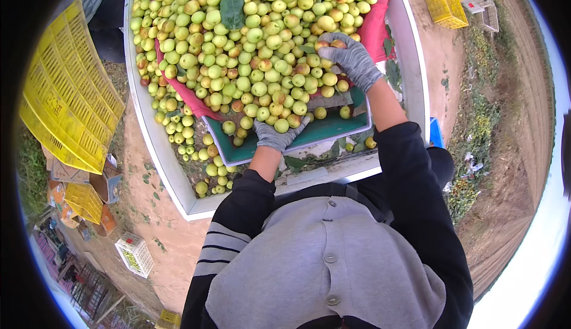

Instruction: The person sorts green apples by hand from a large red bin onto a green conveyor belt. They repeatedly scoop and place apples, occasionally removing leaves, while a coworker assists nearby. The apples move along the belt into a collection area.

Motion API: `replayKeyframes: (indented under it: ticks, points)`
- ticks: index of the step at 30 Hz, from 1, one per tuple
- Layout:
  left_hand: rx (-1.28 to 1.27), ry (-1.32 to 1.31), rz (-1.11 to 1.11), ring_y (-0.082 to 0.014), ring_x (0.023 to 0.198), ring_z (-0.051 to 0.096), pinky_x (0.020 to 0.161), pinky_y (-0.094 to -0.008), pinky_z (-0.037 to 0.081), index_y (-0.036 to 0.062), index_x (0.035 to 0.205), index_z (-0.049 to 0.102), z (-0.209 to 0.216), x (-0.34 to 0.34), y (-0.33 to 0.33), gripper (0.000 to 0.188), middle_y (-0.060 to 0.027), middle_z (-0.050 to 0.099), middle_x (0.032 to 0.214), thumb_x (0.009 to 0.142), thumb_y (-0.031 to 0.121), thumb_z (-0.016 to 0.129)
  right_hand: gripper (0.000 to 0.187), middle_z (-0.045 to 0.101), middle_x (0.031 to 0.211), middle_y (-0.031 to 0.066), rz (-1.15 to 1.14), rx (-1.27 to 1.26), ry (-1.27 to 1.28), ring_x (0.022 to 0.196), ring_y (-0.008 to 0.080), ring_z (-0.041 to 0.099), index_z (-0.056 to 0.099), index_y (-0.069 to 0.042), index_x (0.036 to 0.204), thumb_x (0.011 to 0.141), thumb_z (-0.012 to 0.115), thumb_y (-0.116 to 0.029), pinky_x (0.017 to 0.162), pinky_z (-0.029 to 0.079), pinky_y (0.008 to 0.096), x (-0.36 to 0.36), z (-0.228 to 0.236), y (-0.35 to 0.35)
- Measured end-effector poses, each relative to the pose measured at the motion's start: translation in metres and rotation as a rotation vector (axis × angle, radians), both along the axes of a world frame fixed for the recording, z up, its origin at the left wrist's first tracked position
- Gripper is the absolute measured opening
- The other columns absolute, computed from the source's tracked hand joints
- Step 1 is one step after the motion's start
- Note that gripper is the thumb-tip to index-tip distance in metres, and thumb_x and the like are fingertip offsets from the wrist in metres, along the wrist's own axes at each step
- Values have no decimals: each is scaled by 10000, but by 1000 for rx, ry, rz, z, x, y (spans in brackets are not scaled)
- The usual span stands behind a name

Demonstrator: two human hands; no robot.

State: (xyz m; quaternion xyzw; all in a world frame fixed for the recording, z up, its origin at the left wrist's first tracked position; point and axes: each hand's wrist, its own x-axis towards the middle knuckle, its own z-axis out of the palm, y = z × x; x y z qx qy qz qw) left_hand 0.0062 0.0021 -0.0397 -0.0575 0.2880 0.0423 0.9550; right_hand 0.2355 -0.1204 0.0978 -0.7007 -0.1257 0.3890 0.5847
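- Green fruits, many of them blushing red, are lying heaped ahead of you in a white-rimmed bed, with the near edge of the pile resting over a green tray.
- Your right hand, wearing a grey knit glove, is resting farther out, at the right flank of the heap; the forearm is slanting up and to the left, the wrist lying roughly in line with it.
- Your right fingers are curling inward opposite the thumb, holding reddish fruits that are showing between them.
- Your left hand, wearing a matching glove, is resting nearer your body, touching the lowest fruits at the tray's front edge; its forearm is pointing up and slightly right, the banded sleeve bending at the elbow.
- Your left fingers are partly hiding among the fruits; how far they are opening, and whether they are gripping any, one cannot tell.
- Red cloth is showing along both sides of the heap, and a broad leaf is lying on top.
- Yellow crates are standing outside the bed, to your left and right.
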Motion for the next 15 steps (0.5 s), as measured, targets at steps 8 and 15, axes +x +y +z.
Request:
replayKeyframes:
  ticks: [8,15]
  points:
    - [997,-127,-323,-299,1409,309,1180,-467,246,160,1494,320,-21,-5,2,897,-71,337,1540,829,729,518,313,636,935,19,-926,45,-234,704,101,592,611,-62,1092,854,752,-208,490,475,161,-67,55,-422]
    - [105,-89,-65,-322,1413,296,1125,-598,301,181,1505,285,15,0,2,733,-54,312,1554,939,637,380,627,466,1389,191,-434,-1572,-650,1215,324,506,478,-189,1422,850,734,-161,1035,422,373,-136,-45,-541]
